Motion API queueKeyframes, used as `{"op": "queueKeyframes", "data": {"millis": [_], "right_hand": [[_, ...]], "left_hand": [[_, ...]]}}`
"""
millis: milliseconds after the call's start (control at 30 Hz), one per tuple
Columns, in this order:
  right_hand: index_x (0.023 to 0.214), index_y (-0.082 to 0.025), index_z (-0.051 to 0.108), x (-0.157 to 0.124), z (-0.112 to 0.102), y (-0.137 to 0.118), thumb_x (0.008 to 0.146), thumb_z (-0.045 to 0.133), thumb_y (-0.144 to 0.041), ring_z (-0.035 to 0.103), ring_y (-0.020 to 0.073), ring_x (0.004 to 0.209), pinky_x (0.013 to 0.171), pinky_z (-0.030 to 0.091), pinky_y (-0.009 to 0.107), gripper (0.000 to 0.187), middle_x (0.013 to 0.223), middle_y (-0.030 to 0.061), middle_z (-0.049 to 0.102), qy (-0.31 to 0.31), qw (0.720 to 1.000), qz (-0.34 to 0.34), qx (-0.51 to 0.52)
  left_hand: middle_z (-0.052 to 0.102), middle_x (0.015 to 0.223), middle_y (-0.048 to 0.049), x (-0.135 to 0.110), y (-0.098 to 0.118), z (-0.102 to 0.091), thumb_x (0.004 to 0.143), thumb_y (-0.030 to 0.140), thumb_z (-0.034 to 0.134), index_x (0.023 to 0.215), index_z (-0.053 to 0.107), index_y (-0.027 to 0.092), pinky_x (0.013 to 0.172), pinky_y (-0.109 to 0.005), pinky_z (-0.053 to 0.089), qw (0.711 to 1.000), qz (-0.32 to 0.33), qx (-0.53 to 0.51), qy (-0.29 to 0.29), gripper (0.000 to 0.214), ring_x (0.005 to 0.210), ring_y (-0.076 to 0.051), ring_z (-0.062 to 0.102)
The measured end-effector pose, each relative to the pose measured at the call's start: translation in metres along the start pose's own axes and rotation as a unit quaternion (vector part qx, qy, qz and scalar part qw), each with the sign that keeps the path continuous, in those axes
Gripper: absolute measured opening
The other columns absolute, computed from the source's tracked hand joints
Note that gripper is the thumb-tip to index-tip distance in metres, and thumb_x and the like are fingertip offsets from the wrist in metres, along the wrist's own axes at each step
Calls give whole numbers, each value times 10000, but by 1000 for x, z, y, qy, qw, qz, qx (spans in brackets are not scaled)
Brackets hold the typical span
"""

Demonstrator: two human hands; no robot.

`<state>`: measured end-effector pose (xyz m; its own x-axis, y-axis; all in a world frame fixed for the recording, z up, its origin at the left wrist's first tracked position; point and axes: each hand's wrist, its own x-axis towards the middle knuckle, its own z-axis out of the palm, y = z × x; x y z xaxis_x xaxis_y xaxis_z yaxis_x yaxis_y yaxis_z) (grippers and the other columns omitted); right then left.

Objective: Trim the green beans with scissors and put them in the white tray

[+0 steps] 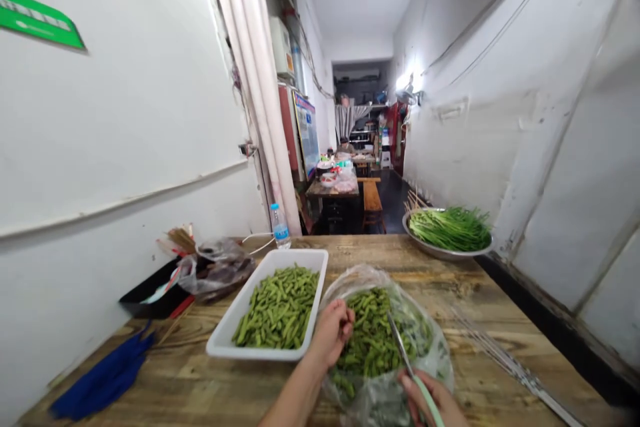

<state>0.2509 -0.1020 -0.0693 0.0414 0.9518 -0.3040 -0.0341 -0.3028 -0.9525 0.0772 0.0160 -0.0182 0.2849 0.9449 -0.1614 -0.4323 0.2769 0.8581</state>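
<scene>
My left hand (331, 333) hangs over the edge of a clear plastic bag (363, 275), its fingers bunched, and whatever they may pinch is hidden. The bag holds a heap of cut green beans (373, 337). My right hand (430, 401) is shut on a green-handled blade tool (403, 353), perhaps scissors, with its metal tip in the bag above the beans. To the left, a white rectangular tray (250, 340) is filled with similar cut beans (277, 310).
The wooden table (485, 307) carries a steel bowl (440, 253) of long green stalks at the far right and thin metal rods at the right. A water bottle (280, 227), a black tray (150, 290) with plastic bags, and blue cloth (103, 377) lie to the left. A person sits far down the corridor (345, 145).
</scene>
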Motion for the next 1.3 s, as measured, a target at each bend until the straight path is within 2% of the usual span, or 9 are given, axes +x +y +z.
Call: {"op": "queueKeyframes", "data": {"millis": [167, 333, 433, 567, 667, 800, 933, 1033, 1300], "right_hand": [[925, -178, 510, -15, -14, -26, 661, 588, -629, 383, 51, 320, 273, 342, 164, 528, 507, -88, 436, -17, 1000, -6, 20], [925, -187, 499, -26, -22, -23, 695, 585, -585, 317, 44, 297, 271, 307, 156, 468, 444, -118, 371, -57, 997, 51, -18], [911, -188, 485, -36, -25, -11, 720, 553, -591, 288, 42, 288, 267, 297, 150, 451, 414, -129, 338, -70, 994, 69, -48], [884, -183, 482, -45, -29, 4, 708, 538, -622, 295, 45, 300, 265, 283, 143, 476, 410, -126, 331, -58, 991, 93, -79], [933, -181, 506, -47, -30, 6, 706, 555, -606, 306, 51, 309, 276, 287, 151, 484, 427, -121, 330, -51, 990, 93, -93], [1084, -167, 522, -43, -28, -8, 761, 493, -594, 395, 94, 329, 334, 352, 192, 536, 421, -98, 384, -17, 987, 46, -151], [1149, -169, 545, -39, -22, -34, 765, 536, -539, 631, 224, 769, 707, 491, 290, 533, 806, 56, 664, 13, 961, -64, -268], [1148, -189, 558, -37, -17, -49, 773, 546, -505, 612, 254, 902, 846, 448, 325, 491, 963, 81, 667, 2, 950, -103, -294], [1018, -192, 614, -35, -8, -56, 774, 566, -442, 601, 229, 767, 769, 461, 293, 353, 789, 30, 667, -21, 951, -123, -283]], "left_hand": [[505, 590, 46, 4, 14, -4, 663, 215, 532, 757, 567, 153, 415, -186, 223, 975, 26, 218, -22, 118, 393, -33, 316], [556, 615, 12, -2, -4, -3, 703, 272, 613, 838, 679, 180, 599, -221, 364, 822, 123, 544, -112, 176, 599, -108, 491], [598, 713, -25, -10, -19, 1, 699, 305, 639, 832, 678, 179, 633, -246, 386, 731, 140, 663, -80, 187, 667, -145, 529], [622, 859, -61, -12, -27, 5, 735, 323, 607, 815, 671, 179, 677, -275, 415, 685, 156, 710, -49, 177, 732, -170, 565], [640, 843, -57, -9, -23, 11, 734, 230, 583, 781, 674, 179, 727, -280, 424, 714, 169, 677, -54, 114, 782, -174, 577], [660, 761, -33, -5, -13, 16, 712, 202, 584, 780, 673, 161, 722, -262, 431, 825, 153, 543, -36, 120, 741, -153, 585], [679, 773, -53, -8, -10, 18, 681, 295, 636, 838, 677, 119, 680, -253, 440, 917, 59, 394, -35, 239, 697, -150, 593], [693, 852, -72, -13, -8, 19, 664, 314, 662, 849, 689, 115, 745, -259, 434, 938, 31, 343, -44, 273, 761, -160, 600], [677, 737, -51, -19, -1, 18, 619, 362, 702, 794, 707, 127, 623, -240, 410, 948, 15, 315, -52, 293, 680, -152, 570]]}}
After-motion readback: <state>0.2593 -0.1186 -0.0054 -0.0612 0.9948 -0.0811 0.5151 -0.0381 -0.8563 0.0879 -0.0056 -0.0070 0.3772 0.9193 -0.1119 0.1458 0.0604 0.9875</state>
